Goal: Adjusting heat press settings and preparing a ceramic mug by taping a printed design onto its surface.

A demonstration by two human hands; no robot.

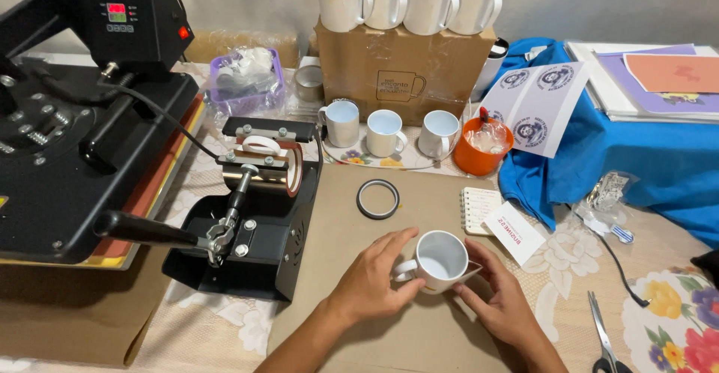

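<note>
Both hands on one white mug [440,259], upright on the brown paper sheet [337,216], approx centre-bottom of the table. Left hand [372,278] cups it from 9 o'clock, fingers curled round the handle side, thumb against the wall. Right hand [500,298] sits at 4 o'clock of the mug, fingers pressed together, flat vs. a paper strip wrapped on the mug's side; a corner of the strip pokes out at 3 o'clock.

Tape roll [377,198], dark ring, lies at 11 o'clock of the mug, apart from it. Small spiral notepad [479,209] at 1 o'clock, w/ a white card [515,232] just beside it. Mug press [255,208], black, w/ lever handle, at 9 o'clock; bigger flat heat press [75,118] beyond that. Three white mugs [389,131] in a row at 12 o'clock, in front of a cardboard box [404,70] w/ four more mugs on top. Orange cup [479,152] next to the row. Scissors [603,335] at 4 o'clock, well apart, on the flowered cloth
</note>
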